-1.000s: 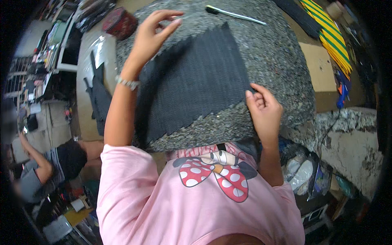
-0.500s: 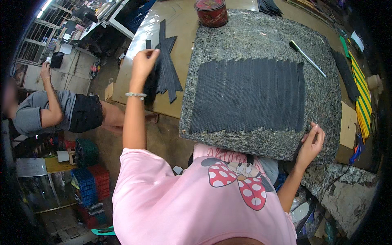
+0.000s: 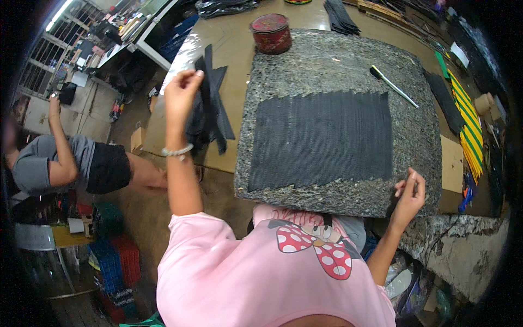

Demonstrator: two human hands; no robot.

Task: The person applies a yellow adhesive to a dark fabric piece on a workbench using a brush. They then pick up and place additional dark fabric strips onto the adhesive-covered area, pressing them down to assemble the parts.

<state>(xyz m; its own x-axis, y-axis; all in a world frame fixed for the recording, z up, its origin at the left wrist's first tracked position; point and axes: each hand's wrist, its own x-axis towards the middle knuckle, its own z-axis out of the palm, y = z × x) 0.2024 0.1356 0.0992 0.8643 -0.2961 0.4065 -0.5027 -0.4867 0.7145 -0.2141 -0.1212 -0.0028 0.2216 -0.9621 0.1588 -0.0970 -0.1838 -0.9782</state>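
Reaching out to the left, my left hand has its grip pinched shut on a dark ribbed sheet lifted from the stack at the tabletop edge, while my right hand rests half-curled and holding nothing at the near rim of the speckled pad. On that pad a larger black sheet lies flat, square to its edges. I judge the thin pinch could let the hanging sheet slide free and fall toward the floor, or drag its neighbours off the stack.
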